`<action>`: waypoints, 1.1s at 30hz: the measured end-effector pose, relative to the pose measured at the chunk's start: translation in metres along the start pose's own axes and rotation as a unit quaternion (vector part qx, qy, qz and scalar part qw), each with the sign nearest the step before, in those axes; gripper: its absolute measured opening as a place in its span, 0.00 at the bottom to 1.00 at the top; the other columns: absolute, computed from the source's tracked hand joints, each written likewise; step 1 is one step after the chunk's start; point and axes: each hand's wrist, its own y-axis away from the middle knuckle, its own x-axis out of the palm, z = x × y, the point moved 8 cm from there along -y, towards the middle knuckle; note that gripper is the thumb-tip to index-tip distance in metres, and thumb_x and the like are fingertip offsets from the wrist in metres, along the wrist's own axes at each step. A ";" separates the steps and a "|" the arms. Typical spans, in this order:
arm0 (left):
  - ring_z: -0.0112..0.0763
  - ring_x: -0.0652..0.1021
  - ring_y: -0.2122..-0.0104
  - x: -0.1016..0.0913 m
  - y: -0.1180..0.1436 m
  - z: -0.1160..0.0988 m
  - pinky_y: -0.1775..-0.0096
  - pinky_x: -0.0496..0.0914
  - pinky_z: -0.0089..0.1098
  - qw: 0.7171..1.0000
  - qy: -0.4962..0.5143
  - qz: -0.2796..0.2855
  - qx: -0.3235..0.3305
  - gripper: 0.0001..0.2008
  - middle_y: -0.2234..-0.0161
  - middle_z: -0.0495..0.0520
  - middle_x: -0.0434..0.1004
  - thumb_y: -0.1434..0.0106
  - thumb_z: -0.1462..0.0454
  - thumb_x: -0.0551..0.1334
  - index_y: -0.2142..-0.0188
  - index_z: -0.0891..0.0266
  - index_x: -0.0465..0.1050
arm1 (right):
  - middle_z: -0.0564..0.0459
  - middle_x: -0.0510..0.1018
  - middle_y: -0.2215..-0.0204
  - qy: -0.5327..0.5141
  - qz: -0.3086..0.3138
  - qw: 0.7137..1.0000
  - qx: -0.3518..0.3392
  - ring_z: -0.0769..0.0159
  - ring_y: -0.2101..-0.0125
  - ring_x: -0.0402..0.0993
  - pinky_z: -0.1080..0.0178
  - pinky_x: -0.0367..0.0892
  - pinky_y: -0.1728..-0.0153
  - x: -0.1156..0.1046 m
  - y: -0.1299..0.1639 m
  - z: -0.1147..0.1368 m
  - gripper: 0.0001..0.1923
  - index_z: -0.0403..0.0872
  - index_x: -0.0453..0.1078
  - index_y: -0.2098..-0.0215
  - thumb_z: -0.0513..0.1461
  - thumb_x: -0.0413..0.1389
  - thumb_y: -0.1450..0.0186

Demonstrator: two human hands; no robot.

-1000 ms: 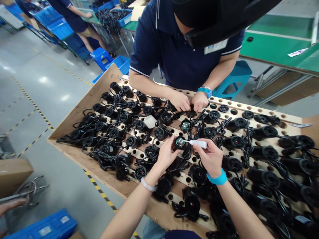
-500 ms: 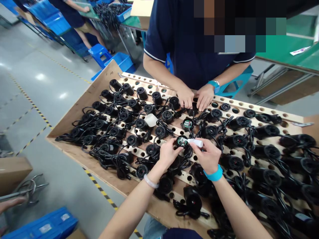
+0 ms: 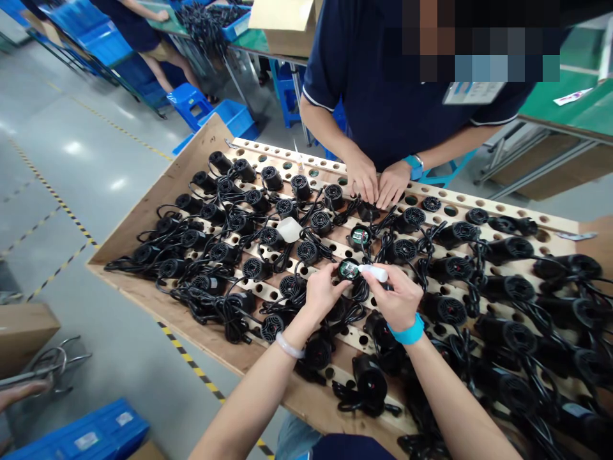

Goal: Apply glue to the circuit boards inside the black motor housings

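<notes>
My left hand (image 3: 322,291) grips a small black round pump (image 3: 348,270) whose open top shows a green board. My right hand (image 3: 396,299) holds a small white tube (image 3: 376,273) with its tip at that open top. Both hands are above a wooden board with rows of holes (image 3: 167,191), crowded with several black pumps and tangled black cords. A second open pump with a green board (image 3: 359,237) stands just beyond. A blue band sits on my right wrist, a pale bangle on my left.
A co-worker in a dark blue shirt stands across the board, both hands (image 3: 376,182) on a pump at its far edge. A white cap (image 3: 289,229) lies among the pumps. Blue crates (image 3: 90,434) and a cardboard box (image 3: 23,332) are on the floor at left. Green benches (image 3: 565,108) stand behind.
The view has shifted slightly and the co-worker has straightened up. My hands stay on the same pump, with the tube tip still at its open top.
</notes>
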 end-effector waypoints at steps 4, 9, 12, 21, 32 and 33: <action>0.33 0.79 0.66 -0.001 0.000 -0.001 0.63 0.70 0.30 1.000 0.006 0.000 0.006 0.20 0.63 0.54 0.80 0.46 0.61 0.69 0.54 0.61 0.72 | 0.50 0.80 0.73 0.003 0.001 1.000 -0.001 0.67 0.74 0.75 0.66 0.69 0.72 0.002 0.001 0.000 0.07 0.44 0.74 0.67 0.41 0.60 0.39; 0.35 0.79 0.66 -0.001 -0.002 -0.001 0.65 0.70 0.30 1.000 0.000 0.003 0.010 0.20 0.63 0.54 0.80 0.46 0.60 0.70 0.55 0.62 0.72 | 0.52 0.79 0.74 0.012 -0.002 1.000 -0.007 0.68 0.75 0.74 0.66 0.69 0.73 0.004 0.002 0.003 0.07 0.45 0.74 0.66 0.41 0.61 0.39; 0.35 0.79 0.66 -0.001 -0.001 0.000 0.65 0.70 0.30 1.000 -0.005 0.004 0.010 0.20 0.64 0.54 0.80 0.46 0.60 0.70 0.55 0.63 0.72 | 0.52 0.79 0.73 0.007 -0.004 1.000 -0.010 0.68 0.74 0.74 0.66 0.70 0.71 0.003 0.003 0.004 0.07 0.45 0.74 0.66 0.41 0.61 0.39; 0.34 0.79 0.66 -0.002 -0.003 -0.001 0.63 0.70 0.31 1.000 -0.010 0.003 0.014 0.20 0.64 0.54 0.80 0.46 0.59 0.69 0.55 0.62 0.72 | 0.50 0.81 0.72 0.010 -0.015 1.000 -0.024 0.66 0.72 0.76 0.65 0.72 0.69 0.001 0.007 0.007 0.06 0.45 0.74 0.65 0.40 0.61 0.40; 0.35 0.79 0.64 -0.002 -0.003 -0.001 0.60 0.70 0.32 1.000 -0.011 -0.003 0.020 0.19 0.63 0.54 0.80 0.47 0.60 0.70 0.56 0.62 0.73 | 0.49 0.82 0.70 0.024 -0.014 0.999 -0.025 0.64 0.70 0.78 0.64 0.73 0.66 0.000 0.013 0.006 0.07 0.46 0.74 0.64 0.41 0.60 0.39; 0.36 0.79 0.64 -0.002 -0.003 -0.001 0.60 0.70 0.33 1.000 -0.008 -0.003 0.019 0.19 0.63 0.54 0.80 0.47 0.60 0.70 0.56 0.62 0.73 | 0.49 0.82 0.70 0.025 -0.011 0.999 -0.025 0.64 0.70 0.78 0.63 0.73 0.67 0.000 0.013 0.006 0.07 0.47 0.74 0.64 0.41 0.60 0.39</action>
